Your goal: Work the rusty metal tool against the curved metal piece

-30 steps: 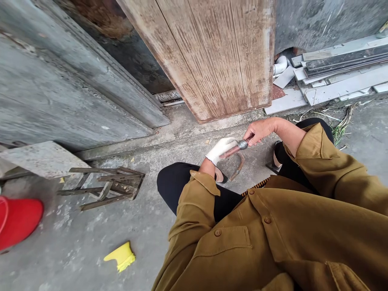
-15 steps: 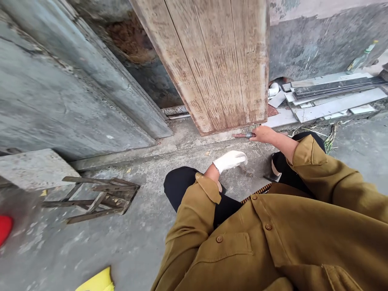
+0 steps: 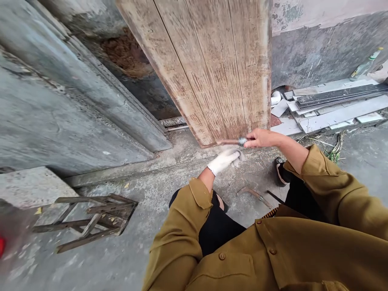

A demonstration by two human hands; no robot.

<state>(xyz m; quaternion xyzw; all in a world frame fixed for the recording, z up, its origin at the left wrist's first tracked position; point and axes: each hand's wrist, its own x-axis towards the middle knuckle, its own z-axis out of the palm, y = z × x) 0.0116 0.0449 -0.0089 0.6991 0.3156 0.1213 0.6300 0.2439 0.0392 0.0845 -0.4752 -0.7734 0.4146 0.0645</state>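
My right hand (image 3: 262,138), bare, is closed round the handle of a rusty narrow tool (image 3: 228,142) with wire wound about its neck. The tool points left, across the bottom edge of a worn wooden plank panel (image 3: 212,72) that leans on the wall; whether it touches the wood I cannot tell. Just below the tool is my left hand (image 3: 226,161) in a white glove. Its fingers are curled and their ends look grey; what they hold, if anything, I cannot make out. A curved rusty sickle-like tool (image 3: 256,195) lies on the concrete between my feet.
A small wooden stool (image 3: 91,218) lies on its side at the left, by a pale slab (image 3: 36,188). To the right, stacked tile strips (image 3: 333,107), a white pipe (image 3: 275,98) and a bottle (image 3: 366,64) stand along the wall. Dry stalks (image 3: 335,151) lie below them.
My right hand has raised the tool and shifted it left over the panel's bottom edge. My gloved left hand has moved closer beneath it. The curved tool on the floor now shows more clearly.
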